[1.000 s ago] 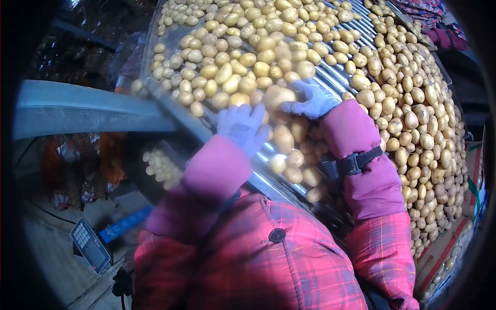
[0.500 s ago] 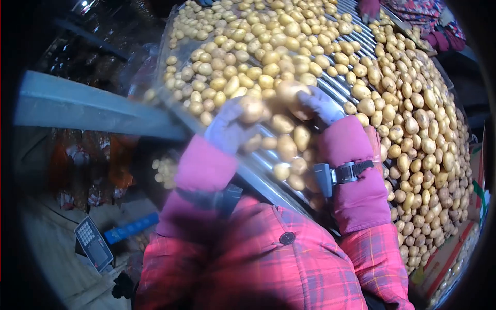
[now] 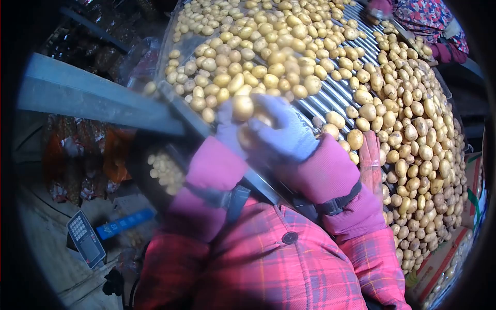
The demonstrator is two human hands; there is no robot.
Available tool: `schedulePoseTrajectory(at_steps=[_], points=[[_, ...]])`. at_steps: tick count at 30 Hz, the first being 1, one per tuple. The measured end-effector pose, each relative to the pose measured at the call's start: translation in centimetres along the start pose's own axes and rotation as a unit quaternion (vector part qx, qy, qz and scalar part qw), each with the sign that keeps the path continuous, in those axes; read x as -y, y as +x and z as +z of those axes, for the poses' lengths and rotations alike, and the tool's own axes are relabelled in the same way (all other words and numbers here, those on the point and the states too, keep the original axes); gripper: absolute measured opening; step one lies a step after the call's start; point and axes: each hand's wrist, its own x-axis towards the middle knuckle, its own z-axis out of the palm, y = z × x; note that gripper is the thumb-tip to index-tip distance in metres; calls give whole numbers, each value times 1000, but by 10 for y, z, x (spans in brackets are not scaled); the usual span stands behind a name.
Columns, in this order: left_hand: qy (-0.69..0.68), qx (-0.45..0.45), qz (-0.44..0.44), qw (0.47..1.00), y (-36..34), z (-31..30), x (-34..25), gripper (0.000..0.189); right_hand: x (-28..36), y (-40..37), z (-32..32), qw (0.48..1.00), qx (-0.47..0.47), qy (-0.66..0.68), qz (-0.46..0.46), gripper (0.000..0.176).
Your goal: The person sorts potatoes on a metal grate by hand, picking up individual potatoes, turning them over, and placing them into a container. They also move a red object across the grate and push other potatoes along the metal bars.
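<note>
My left hand [image 3: 227, 129], in a pale lavender glove, curls around a potato [image 3: 243, 108] at the near left edge of the roller bed [image 3: 309, 106]. Against it, my right hand [image 3: 289, 133] in a matching glove closes over another potato [image 3: 262, 118], its thumb lying across the front. A further potato [image 3: 246, 137] shows low between the palms, partly hidden by the fingers. Just beyond both hands spreads a thick layer of loose yellow potatoes [image 3: 268, 81].
A large heap of potatoes [image 3: 413, 139] lies to the right, beside a red strap-like bundle [image 3: 370, 160]. A grey metal beam [image 3: 98, 98] crosses at left, above a scale display [image 3: 86, 239]. Another person's sleeve [image 3: 448, 51] is at upper right. More potatoes [image 3: 166, 173] lie below the bed's left side.
My right hand has swung left to join the left one, both now close together around potatoes. The potatoes that lay on the rollers between my forearms no longer show there.
</note>
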Motion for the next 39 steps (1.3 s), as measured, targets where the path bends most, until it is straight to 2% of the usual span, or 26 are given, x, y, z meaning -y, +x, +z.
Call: schedulePoseTrajectory(at_steps=[1, 3, 5, 7, 8, 9, 10, 11, 13, 15, 19, 20, 21, 22, 23, 24, 25, 27, 28, 29, 31, 32, 33, 35, 38, 39], points=[[-4, -1, 0, 1000, -3, -1, 0, 72, 6, -4, -1, 1000, 3, -2, 2, 59], [-21, 4, 27, 999, -11, 8, -5, 87, 18, -9, -9, 952, -20, 278, 125, 61], [35, 33, 15, 999, -12, -15, -14, 86, -18, -16, -18, 953, -85, 289, 24, 50], [-16, 237, -40, 971, -13, -21, -18, 76, -16, -39, -28, 978, -52, 75, 189, 41], [-22, 185, -11, 983, -23, -9, -18, 72, -13, -53, -23, 990, -22, -102, 99, 35], [-70, 134, 5, 988, -30, 7, -17, 68, -14, -68, -15, 961, 11, -275, 8, 30], [-53, 142, 4, 989, -32, 5, -19, 68, -16, -76, 0, 933, 63, -354, 4, 30], [-33, 149, 4, 988, -34, 5, -22, 68, -9, -78, 15, 870, 51, -490, 23, 40], [-45, 112, 28, 992, -34, 3, -23, 65, -18, -70, 24, 857, 46, -512, 50, 50], [-86, 73, -37, 993, -30, -14, -32, 83, -13, -62, 20, 831, 63, -545, 89, 52], [-19, 15, 6, 1000, -57, -15, -42, 81, -20, -56, 21, 840, 42, -539, 48, 54], [3, 38, 14, 999, -59, -23, -45, 81, -16, -51, 14, 888, 69, -444, 102, 53], [24, 61, 23, 998, -60, -32, -49, 82, -21, -45, 6, 885, 71, -448, 100, 53], [-70, 68, -8, 995, -62, -42, -50, 84, -32, -40, -3, 976, 44, -114, 179, 53], [-165, 97, -47, 980, -72, -35, -51, 86, -36, -37, -5, 942, 10, 235, 238, 54], [-129, 89, -49, 986, -74, -47, -50, 86, -40, -39, 0, 917, -34, 341, 205, 47], [-93, 78, -49, 991, -80, -46, -55, 85, -36, -36, 7, 917, -31, 341, 205, 47], [-102, 96, -3, 990, -92, -34, -49, 87, -26, -28, 21, 989, -17, 90, 117, 40], [-99, 95, 9, 991, -96, -30, -46, 89, -19, -22, 21, 886, 77, 446, 103, 39], [-56, 87, -3, 995, -94, -43, -47, 91, -12, -22, 29, 884, 85, 447, 104, 39], [-256, 157, -88, 950, -95, -54, -51, 90, 8, -25, 49, 983, -5, 181, 18, 41], [-172, 137, -64, 973, -101, -55, -57, 90, 17, -16, 52, 979, 37, 186, 79, 46], [-47, 103, -20, 993, -105, -59, -62, 88, 12, -19, 59, 981, 55, 179, 59, 44], [-56, 91, 10, 994, -116, -63, -67, 87, 59, -13, 75, 956, 64, 251, 139, 34], [-75, 60, 62, 993, -134, -70, -74, 82, 54, -5, 104, 908, 2, 376, 184, 41], [-64, 36, 83, 994, -140, -76, -76, 81, 49, -1, 113, 908, 19, 377, 185, 41]])
